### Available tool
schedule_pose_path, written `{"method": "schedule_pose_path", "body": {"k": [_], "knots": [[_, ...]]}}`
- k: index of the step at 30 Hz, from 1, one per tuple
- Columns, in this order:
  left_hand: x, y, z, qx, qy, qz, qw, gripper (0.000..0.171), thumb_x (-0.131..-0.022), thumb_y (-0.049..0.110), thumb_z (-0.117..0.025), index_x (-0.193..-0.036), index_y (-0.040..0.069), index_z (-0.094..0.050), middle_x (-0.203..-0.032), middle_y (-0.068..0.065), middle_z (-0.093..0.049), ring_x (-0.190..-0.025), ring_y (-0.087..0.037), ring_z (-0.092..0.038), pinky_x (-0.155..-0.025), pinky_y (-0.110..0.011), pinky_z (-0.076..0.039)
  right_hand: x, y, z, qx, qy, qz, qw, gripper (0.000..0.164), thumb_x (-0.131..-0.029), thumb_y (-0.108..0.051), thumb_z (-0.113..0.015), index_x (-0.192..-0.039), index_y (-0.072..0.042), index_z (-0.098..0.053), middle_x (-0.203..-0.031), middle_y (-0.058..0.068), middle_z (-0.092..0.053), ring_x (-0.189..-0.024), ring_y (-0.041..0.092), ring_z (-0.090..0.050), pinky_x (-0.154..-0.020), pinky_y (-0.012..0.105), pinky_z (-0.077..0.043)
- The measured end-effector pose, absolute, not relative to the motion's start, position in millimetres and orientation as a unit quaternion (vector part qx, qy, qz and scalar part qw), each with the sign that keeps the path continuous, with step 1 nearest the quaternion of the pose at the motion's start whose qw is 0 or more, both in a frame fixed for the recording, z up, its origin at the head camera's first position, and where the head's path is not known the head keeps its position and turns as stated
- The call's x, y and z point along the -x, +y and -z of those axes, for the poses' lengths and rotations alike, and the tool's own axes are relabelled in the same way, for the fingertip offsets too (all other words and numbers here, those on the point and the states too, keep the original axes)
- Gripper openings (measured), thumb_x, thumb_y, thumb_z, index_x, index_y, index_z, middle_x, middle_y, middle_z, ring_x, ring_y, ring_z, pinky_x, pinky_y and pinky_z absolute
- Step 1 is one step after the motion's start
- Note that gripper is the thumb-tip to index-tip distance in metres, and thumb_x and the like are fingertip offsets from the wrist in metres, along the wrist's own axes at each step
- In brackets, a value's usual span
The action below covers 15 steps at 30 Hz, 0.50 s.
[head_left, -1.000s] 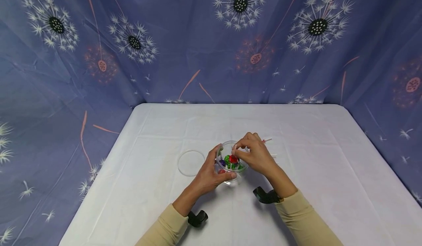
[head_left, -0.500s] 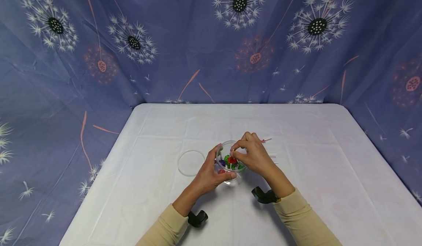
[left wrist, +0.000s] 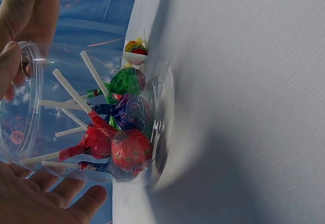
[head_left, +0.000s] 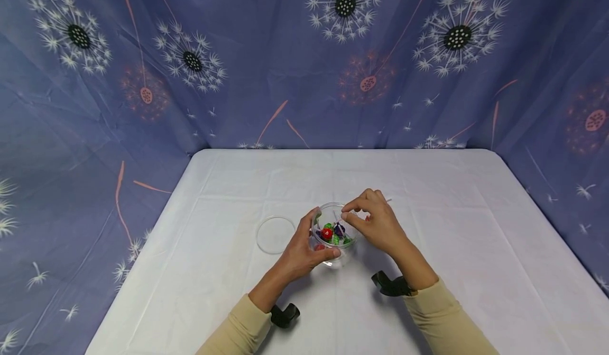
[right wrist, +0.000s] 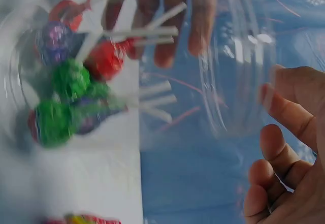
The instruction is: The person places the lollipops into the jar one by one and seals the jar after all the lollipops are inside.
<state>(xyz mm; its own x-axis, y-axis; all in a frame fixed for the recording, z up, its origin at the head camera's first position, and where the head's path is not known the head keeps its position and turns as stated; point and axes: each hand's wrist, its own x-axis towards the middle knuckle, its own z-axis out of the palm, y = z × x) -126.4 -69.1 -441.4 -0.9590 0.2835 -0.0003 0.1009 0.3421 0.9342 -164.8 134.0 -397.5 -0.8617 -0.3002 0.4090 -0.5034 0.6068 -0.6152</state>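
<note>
My left hand [head_left: 301, 253] grips a clear plastic jar [head_left: 335, 205], fingers and thumb spread around its side. Wrapped lollipops lie inside: a red lollipop [head_left: 326, 233] beside a purple lollipop [head_left: 339, 229], plus a green lollipop [left wrist: 127, 81] and several others, their white sticks slanting toward the mouth. At the jar's right rim is my right hand [head_left: 376, 221], its thumb and index fingertips close together and the other fingers loosely bent. No stick shows between those fingertips in the right wrist view.
A clear round lid [head_left: 276, 235] lies flat on the white table [head_left: 228, 291], left of the jar. Beyond the jar lies a yellow-and-red lollipop [left wrist: 136, 49]. A blue dandelion-print curtain [head_left: 266, 69] hangs around the table.
My right hand has drawn back to the right, from over the jar's mouth to its rim. The red lollipop under its fingers has shifted left, and a purple one now shows beside it.
</note>
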Motion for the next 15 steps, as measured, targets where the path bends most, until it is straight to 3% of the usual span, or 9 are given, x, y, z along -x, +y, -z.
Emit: {"method": "schedule_pose_path", "body": {"k": [8,15], "knots": [[125.6,-67.0,440.1,-0.108,0.819,-0.558,0.077,0.097,-0.074,0.037,-0.079,-0.148,0.028,-0.018,-0.147,-0.011,-0.035,-0.13,-0.026,-0.041,-0.11,-0.05,-0.03,156.1,170.3,396.8,-0.181,-0.905,-0.356,0.146,0.011,-0.081,-0.02,-0.073,-0.092,-0.02,-0.072,-0.089,-0.005,-0.057,-0.086,0.007,-0.04,-0.065,0.027,-0.034],[124.9,-67.1,440.8,-0.106,0.825,-0.55,0.077,0.097,-0.074,0.039,-0.079,-0.148,0.028,-0.018,-0.15,-0.011,-0.032,-0.133,-0.026,-0.039,-0.112,-0.052,-0.028,154.9,198.1,410.8,-0.138,-0.927,-0.331,0.112,0.011,-0.082,-0.02,-0.072,-0.093,-0.018,-0.071,-0.091,0.0,-0.058,-0.088,0.013,-0.041,-0.066,0.029,-0.031]]}}
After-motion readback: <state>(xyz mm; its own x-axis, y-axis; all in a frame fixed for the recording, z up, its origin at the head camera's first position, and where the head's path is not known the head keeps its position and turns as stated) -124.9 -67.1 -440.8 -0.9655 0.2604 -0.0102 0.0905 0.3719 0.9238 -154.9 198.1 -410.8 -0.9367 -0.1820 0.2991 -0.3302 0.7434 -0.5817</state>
